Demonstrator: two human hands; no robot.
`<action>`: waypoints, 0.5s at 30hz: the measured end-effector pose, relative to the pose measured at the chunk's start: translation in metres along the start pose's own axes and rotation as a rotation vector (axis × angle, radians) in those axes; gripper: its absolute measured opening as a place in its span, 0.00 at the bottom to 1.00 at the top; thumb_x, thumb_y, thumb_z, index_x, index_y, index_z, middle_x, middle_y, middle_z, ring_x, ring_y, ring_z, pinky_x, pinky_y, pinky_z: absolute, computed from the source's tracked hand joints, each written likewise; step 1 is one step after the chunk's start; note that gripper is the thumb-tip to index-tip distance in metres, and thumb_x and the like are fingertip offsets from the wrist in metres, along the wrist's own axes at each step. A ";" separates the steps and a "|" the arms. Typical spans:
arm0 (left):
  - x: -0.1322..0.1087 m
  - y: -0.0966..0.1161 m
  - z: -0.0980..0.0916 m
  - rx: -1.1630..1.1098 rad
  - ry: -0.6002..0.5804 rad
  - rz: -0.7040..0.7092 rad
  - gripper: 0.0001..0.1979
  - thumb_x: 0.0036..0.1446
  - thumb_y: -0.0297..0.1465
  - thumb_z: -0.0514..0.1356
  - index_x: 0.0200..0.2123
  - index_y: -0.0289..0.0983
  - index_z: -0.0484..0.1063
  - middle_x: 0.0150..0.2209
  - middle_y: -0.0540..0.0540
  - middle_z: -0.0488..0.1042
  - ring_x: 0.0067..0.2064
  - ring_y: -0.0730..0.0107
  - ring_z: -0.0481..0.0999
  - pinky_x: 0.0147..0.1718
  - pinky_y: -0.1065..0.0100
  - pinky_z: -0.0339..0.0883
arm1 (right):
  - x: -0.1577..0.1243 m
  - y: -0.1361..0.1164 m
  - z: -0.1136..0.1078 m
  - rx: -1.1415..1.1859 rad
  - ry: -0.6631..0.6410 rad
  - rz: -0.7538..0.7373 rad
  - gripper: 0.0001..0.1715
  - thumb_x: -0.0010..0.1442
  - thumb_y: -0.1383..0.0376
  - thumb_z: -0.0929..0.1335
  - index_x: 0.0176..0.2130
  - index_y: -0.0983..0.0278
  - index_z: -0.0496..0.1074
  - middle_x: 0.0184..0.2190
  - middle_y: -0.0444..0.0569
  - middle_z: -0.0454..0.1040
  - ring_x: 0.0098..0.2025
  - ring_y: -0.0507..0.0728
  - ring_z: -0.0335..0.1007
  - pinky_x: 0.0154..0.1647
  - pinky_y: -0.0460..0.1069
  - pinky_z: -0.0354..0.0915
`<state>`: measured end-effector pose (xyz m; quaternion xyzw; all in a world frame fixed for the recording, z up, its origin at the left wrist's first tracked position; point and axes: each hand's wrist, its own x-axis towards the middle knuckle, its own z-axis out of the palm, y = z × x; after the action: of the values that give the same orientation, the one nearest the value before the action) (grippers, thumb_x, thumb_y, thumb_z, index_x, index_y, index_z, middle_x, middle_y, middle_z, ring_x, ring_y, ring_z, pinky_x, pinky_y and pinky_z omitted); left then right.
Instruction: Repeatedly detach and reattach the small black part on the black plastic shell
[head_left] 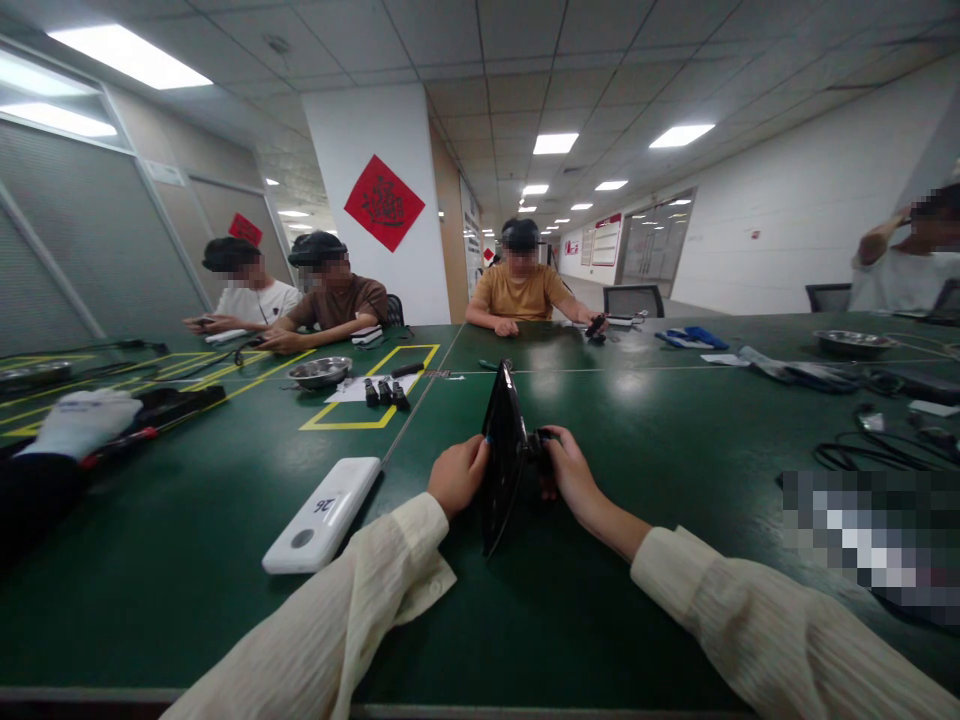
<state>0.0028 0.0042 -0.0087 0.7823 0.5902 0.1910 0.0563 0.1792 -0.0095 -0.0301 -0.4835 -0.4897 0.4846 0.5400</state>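
Note:
A thin black flat panel (504,460), perhaps a screen or tablet seen nearly edge-on, stands tilted upright above the green table (637,620). My left hand (456,476) is closed on its left side, the thumb pressed to the surface. On the panel's right side, my right hand (571,472) is closed around a small dark fitting (538,450) that looks joined to the panel. My fingers hide most of that fitting. To the left of my left forearm lies a white power bank (322,515) marked 26.
Several dark cylindrical parts (386,393) rest near a steel bowl (321,372) inside yellow tape. A white-gloved hand (82,420) is at the far left beside a black device. People sit across the table. Black cables (862,455) and grey gloves (795,370) lie at the right.

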 end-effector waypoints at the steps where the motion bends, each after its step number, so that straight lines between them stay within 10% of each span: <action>1: 0.000 0.000 0.000 0.005 0.008 -0.013 0.18 0.64 0.36 0.39 0.36 0.38 0.66 0.35 0.43 0.75 0.39 0.62 0.75 0.34 0.69 0.59 | 0.000 0.000 0.000 0.000 0.001 0.000 0.20 0.58 0.60 0.57 0.50 0.63 0.57 0.12 0.37 0.62 0.12 0.52 0.59 0.10 0.43 0.53; 15: -0.001 -0.001 0.001 -0.016 0.016 -0.038 0.17 0.64 0.36 0.40 0.47 0.39 0.64 0.39 0.43 0.76 0.44 0.62 0.75 0.38 0.69 0.61 | 0.001 0.003 0.001 0.007 -0.015 0.002 0.22 0.58 0.58 0.57 0.51 0.63 0.57 0.13 0.37 0.63 0.12 0.52 0.60 0.11 0.44 0.53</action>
<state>0.0019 0.0039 -0.0098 0.7688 0.6040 0.2010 0.0613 0.1786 -0.0083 -0.0330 -0.4788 -0.4915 0.4903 0.5374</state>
